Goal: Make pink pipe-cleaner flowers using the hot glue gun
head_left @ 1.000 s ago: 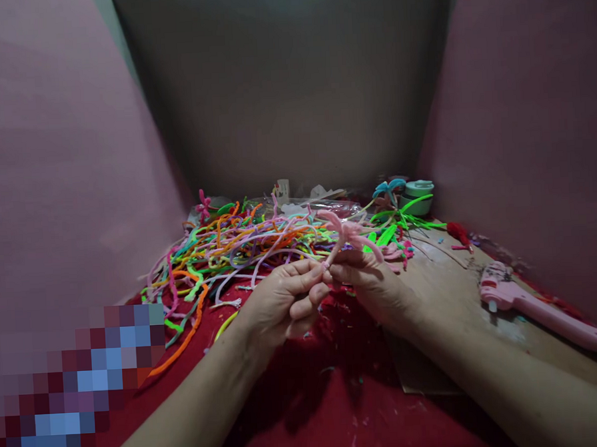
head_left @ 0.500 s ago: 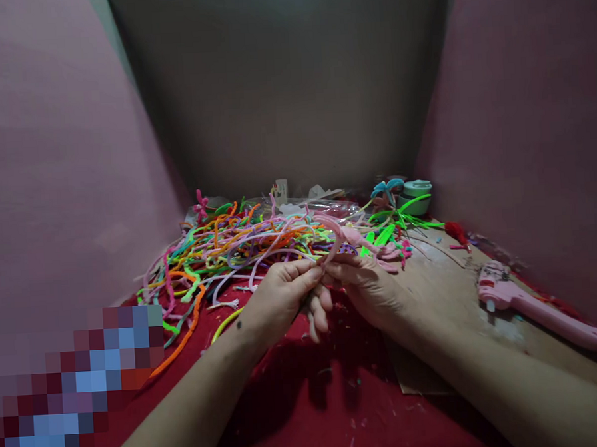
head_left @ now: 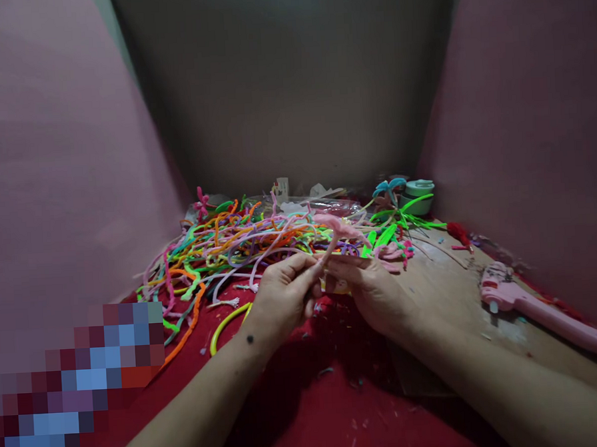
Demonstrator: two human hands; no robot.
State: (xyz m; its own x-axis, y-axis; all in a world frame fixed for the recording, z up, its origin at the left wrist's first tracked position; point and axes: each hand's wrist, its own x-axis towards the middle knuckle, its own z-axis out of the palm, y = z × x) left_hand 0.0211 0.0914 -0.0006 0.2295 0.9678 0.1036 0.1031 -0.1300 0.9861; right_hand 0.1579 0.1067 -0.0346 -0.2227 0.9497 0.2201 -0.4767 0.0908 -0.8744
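A fuzzy pink pipe cleaner [head_left: 335,229] rises from between my fingertips, and its bent upper part leans to the right. My left hand [head_left: 288,292] is closed, thumb and fingers pinching its lower end. My right hand [head_left: 372,290] is pinched at the same spot from the other side, almost touching the left. The exact grip of the right fingertips is partly hidden. A small yellow thing [head_left: 339,287] shows just below the right fingers; I cannot make out what it is. Behind both hands lies a heap of coloured pipe cleaners [head_left: 249,236].
A pink glue gun [head_left: 548,317] lies on a brown board [head_left: 431,270] at the right. Green pipe cleaner leaves [head_left: 386,235], a blue pipe cleaner flower [head_left: 389,189] and a mint-green round container [head_left: 418,194] sit at the back right. Red cloth [head_left: 298,410] covers the surface.
The pink pipe cleaner has turned from a curved loop to a stem with its top spread to the right. The left fingers have curled in, and the yellow thing has come into view.
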